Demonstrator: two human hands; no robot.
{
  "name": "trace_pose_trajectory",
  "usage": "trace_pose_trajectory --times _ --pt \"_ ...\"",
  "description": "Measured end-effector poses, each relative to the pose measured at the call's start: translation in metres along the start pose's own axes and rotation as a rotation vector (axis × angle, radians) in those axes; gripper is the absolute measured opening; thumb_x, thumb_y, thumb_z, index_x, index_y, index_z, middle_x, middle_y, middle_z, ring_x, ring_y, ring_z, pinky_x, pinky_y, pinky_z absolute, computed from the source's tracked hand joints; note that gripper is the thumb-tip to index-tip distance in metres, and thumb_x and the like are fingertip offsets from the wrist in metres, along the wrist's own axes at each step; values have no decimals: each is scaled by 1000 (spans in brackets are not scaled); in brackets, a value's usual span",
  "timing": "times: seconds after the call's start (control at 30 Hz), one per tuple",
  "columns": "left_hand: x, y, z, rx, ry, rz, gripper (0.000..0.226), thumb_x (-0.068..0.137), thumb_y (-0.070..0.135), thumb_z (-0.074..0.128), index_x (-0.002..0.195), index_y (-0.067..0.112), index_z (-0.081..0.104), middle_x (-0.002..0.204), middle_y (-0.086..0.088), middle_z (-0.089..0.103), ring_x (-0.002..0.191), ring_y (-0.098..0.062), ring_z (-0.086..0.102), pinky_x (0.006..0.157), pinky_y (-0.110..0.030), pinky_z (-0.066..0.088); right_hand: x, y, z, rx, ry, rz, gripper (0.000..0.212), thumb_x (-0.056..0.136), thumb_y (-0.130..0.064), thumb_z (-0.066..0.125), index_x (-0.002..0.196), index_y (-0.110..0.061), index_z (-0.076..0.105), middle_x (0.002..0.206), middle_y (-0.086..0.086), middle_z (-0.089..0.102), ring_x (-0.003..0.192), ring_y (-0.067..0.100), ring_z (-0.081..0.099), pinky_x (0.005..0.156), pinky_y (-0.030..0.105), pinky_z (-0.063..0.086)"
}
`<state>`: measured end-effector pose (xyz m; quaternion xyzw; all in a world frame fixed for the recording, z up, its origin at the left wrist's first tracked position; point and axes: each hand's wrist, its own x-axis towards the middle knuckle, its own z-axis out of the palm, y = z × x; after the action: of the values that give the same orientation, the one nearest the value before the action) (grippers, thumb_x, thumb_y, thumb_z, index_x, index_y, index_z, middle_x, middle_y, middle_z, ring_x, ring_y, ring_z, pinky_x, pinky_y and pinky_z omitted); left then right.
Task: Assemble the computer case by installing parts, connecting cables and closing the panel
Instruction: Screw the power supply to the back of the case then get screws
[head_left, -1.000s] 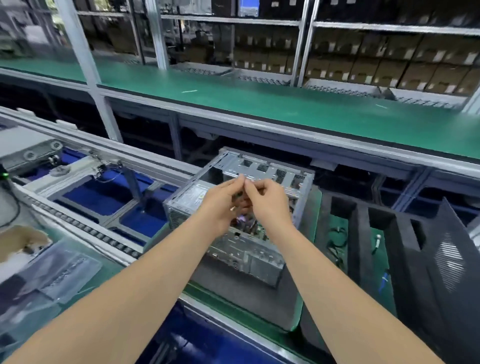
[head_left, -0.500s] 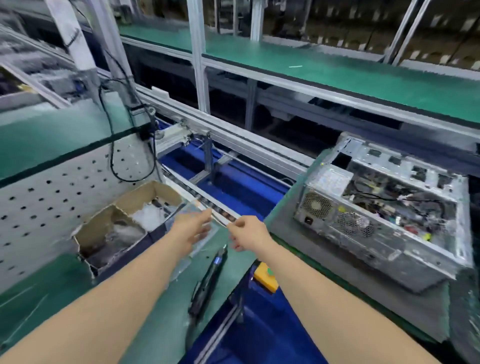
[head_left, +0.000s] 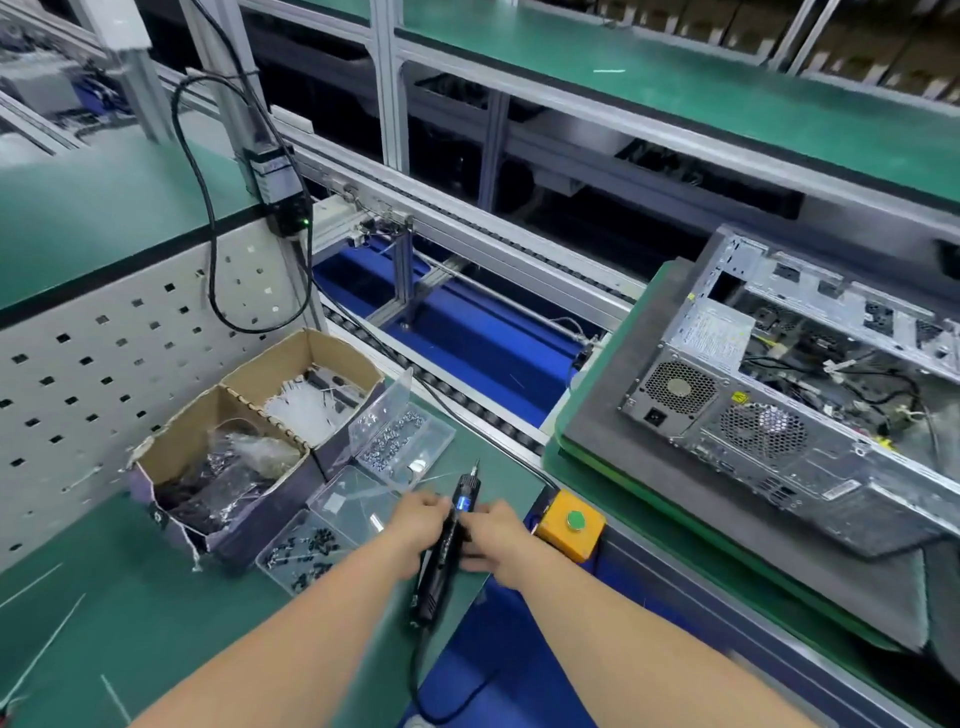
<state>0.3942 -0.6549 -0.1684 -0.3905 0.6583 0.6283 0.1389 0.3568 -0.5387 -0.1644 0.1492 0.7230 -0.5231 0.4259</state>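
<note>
Both hands, the left hand (head_left: 418, 519) and right hand (head_left: 493, 535), had their grip closing around the electric screwdriver (head_left: 449, 540), whose trailing cord could probably snag and sweep the open screw trays (head_left: 400, 441) off the table (head_left: 130, 623).

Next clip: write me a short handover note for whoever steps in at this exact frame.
Left hand and right hand: both on the black electric screwdriver lying on the green bench; grip not clear.
Screw trays sit just beyond the hands.
Computer case lies to the right, side open, cables showing.
Done: parts and cables are inside.
Left: fasten screws, close the panel.
</note>
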Motion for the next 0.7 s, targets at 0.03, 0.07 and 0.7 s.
trace_pose_trajectory --times 0.03,0.07,0.7 --pt "2 -1 -1 -35 -11 -14 17 105 20 54 100 6 62 90 -15 64 81 -24 57 74 -30 46 1 2 3 41 -8 12 12 103 -19 64 107 -13 54 94 9 71 79 23 70 75 41 64" --pt "3 -1 -2 -79 -28 -36 17 105 18 53 97 5 61 85 -15 63 76 -24 57 71 -31 47 0 3 6 78 -7 21 11 104 -18 62 109 -13 53 95 9 71 78 21 70 67 39 63" --pt "-23 134 36 -591 -241 131 27 105 35 51 112 11 62 108 2 67 107 -14 60 99 -33 48 -91 -38 -58 183 6 -414 10 105 -37 45 107 -39 55 94 11 60 48 26 58 45 33 52"
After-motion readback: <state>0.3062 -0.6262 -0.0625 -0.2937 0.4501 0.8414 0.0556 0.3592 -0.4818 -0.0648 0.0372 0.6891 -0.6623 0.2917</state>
